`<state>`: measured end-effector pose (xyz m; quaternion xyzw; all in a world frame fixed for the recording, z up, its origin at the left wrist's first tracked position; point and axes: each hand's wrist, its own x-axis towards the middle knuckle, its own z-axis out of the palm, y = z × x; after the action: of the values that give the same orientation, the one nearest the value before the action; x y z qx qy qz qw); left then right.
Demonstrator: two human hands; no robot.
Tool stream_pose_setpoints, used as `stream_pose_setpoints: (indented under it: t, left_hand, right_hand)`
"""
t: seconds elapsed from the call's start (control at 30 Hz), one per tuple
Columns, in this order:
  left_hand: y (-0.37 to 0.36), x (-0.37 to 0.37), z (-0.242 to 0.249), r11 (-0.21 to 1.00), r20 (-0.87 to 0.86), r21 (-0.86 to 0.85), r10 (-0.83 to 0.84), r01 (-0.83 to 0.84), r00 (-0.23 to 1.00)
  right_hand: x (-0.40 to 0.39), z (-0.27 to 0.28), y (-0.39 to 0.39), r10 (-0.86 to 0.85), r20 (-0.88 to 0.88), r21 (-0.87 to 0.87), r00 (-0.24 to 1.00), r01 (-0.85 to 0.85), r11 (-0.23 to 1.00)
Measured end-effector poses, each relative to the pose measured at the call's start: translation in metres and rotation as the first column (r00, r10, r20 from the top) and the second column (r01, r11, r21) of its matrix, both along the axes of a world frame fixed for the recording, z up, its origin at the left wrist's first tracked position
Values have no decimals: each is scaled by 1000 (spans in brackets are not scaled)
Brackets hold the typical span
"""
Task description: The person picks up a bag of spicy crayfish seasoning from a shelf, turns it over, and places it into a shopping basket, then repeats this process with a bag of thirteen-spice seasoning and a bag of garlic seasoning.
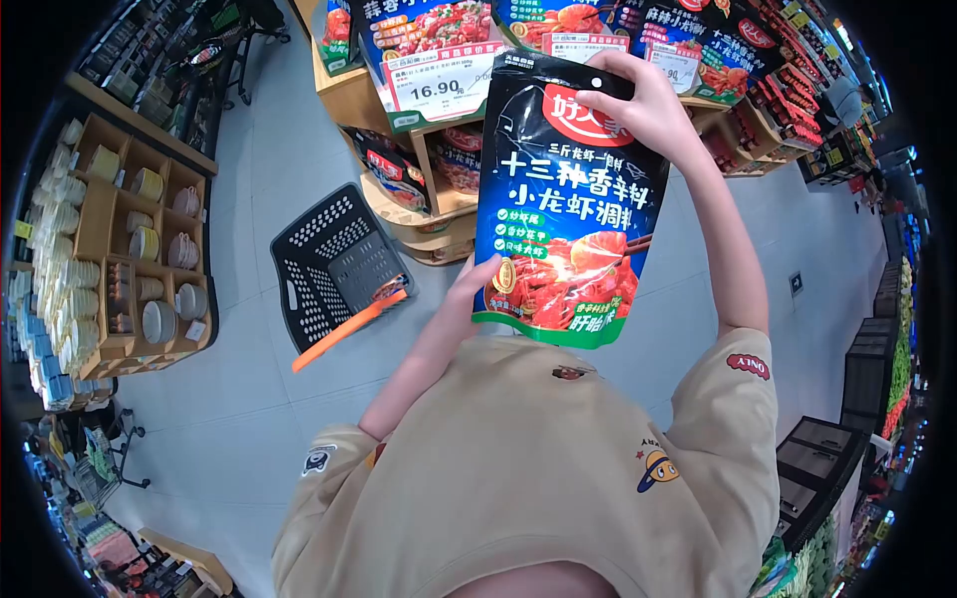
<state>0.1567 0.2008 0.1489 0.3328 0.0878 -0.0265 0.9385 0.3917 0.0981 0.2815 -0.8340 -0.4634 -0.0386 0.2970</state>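
Note:
Upright before me is a seasoning pouch [558, 214], blue and black with a red logo, crayfish pictures and a green bottom edge. Its top right corner is pinched by my right hand [643, 110], thumb over the front. Lower down, my left hand [469, 299] grips the left edge, its thumb on the front and the other fingers hidden behind. Just beyond the pouch, a wooden display shelf [439, 227] carries similar pouches [429, 35] and a price card [439, 90] reading 16.90.
On the floor to the left sits a dark grey shopping basket [334, 249] with an orange handle [349, 332] and a packet inside. Further left stands a wooden shelf [150, 249] of bowls. A cart [105, 463] is at lower left; dark cabinets [817, 463] line the right.

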Motion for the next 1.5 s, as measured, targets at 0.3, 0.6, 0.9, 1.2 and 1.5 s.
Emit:
stream_pose_setpoints:
  t: [0.3,0.6,0.9,1.2,1.5]
  left_hand:
    - [1,-7,-18,996,-109,-84,34,-43,993]
    - [-1,2,-26,999,-159,-21,36,-39,987]
    - [-3,8,-31,996,-221,-83,-26,8,975]
    - [-3,8,-26,998,-218,-49,-42,32,975]
    - [-1,10,-24,989,-280,-145,-67,26,958]
  right_hand:
    - [-44,-64,-54,-200,-285,594,937,337,731]
    - [-130,-144,-76,248,-963,250,107,702,667]
    - [-131,-133,-75,275,-955,263,112,749,608]
    - [-136,-132,-74,285,-950,276,124,761,587]
    - [-131,-142,-75,228,-974,120,-10,827,549]
